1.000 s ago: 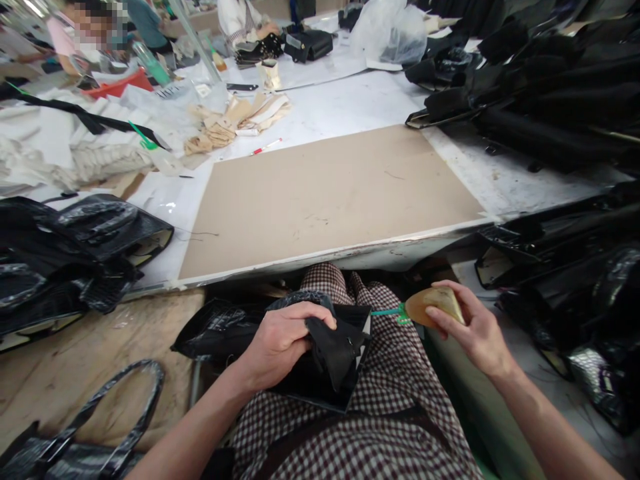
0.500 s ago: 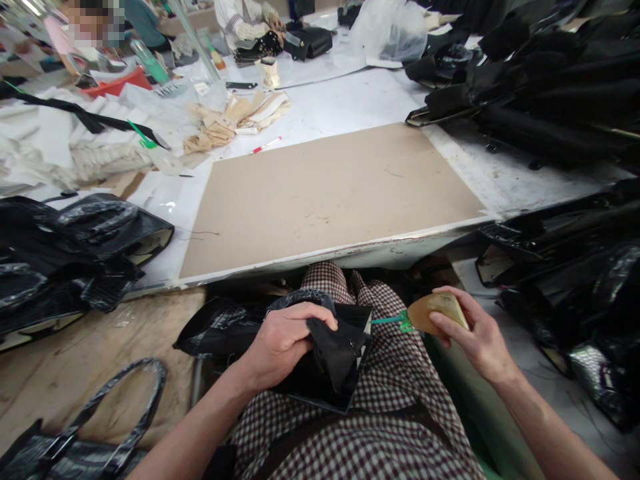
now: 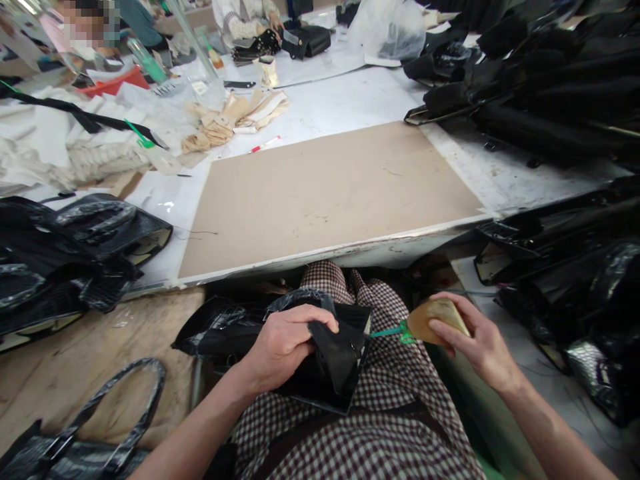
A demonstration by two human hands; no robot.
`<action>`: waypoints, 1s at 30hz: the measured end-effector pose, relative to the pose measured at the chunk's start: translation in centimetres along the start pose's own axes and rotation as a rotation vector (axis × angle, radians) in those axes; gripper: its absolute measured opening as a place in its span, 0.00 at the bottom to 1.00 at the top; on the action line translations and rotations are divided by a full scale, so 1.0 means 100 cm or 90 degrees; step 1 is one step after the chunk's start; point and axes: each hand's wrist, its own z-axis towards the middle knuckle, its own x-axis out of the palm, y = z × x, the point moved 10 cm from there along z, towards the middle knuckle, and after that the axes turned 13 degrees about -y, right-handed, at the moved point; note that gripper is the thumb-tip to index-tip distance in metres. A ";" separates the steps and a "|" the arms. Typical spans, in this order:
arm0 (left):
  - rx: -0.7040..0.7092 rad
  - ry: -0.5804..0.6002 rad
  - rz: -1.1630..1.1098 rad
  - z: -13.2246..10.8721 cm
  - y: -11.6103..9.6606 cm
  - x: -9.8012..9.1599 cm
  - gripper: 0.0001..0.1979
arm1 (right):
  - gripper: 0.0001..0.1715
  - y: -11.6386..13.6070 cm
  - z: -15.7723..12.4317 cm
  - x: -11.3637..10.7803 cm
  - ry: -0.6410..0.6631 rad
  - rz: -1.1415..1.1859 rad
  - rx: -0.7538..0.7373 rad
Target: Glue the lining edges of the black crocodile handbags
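On my lap lies a black handbag (image 3: 240, 333) with a plastic-wrapped handle. My left hand (image 3: 283, 343) is closed on it, pinching a black flap (image 3: 336, 357) at its right end between thumb and fingers. My right hand (image 3: 480, 340) grips a squeeze bottle (image 3: 433, 321) of amber liquid, probably glue, tilted on its side. Its green nozzle (image 3: 387, 331) points left, and the tip is at the bag's pale-edged right end. Whether the tip touches the bag is hard to see.
A tan board (image 3: 325, 193) lies on the white table ahead. Black bags (image 3: 545, 87) are piled at the right; more bags (image 3: 85, 247) sit at the left. A handbag with looped handles (image 3: 95, 427) rests lower left. Cloth strips (image 3: 225, 123) and a red pen (image 3: 265, 145) lie behind the board. Other people work beyond.
The bottle in my right hand has shifted slightly, its nozzle tip dropping a little lower along the bag's right end. My left hand and the bag stay nearly still.
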 end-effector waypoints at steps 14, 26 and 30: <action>-0.007 -0.005 0.005 -0.009 0.001 -0.001 0.09 | 0.29 -0.006 -0.001 -0.004 -0.073 0.066 0.005; -0.011 -0.012 0.012 -0.010 0.000 -0.001 0.11 | 0.27 -0.008 -0.006 0.005 -0.030 0.071 0.023; -0.014 -0.013 0.007 -0.011 0.001 -0.001 0.10 | 0.28 -0.011 -0.005 0.003 -0.059 0.081 0.017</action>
